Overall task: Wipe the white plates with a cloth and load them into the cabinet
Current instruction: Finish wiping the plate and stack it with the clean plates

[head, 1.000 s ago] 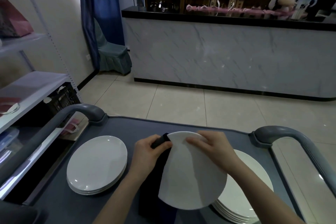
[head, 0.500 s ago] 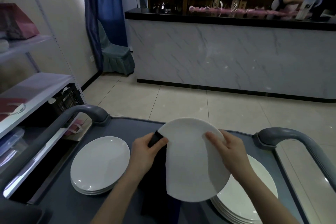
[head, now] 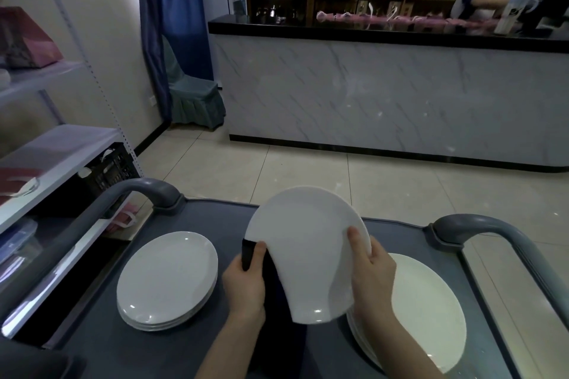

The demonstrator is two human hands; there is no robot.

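The plate (head: pixel 304 246) is pinched at its right rim by the right grip (head: pixel 372 274); the cloth (head: pixel 247 252) is clenched against its left edge by the left grip (head: pixel 246 283).

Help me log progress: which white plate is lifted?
The round white plate tilted between left hand and right hand, with black cloth; others lie stacked on the grey cart.

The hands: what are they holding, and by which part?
Right hand grips the white plate by its right rim; left hand holds a dark cloth against its left edge.
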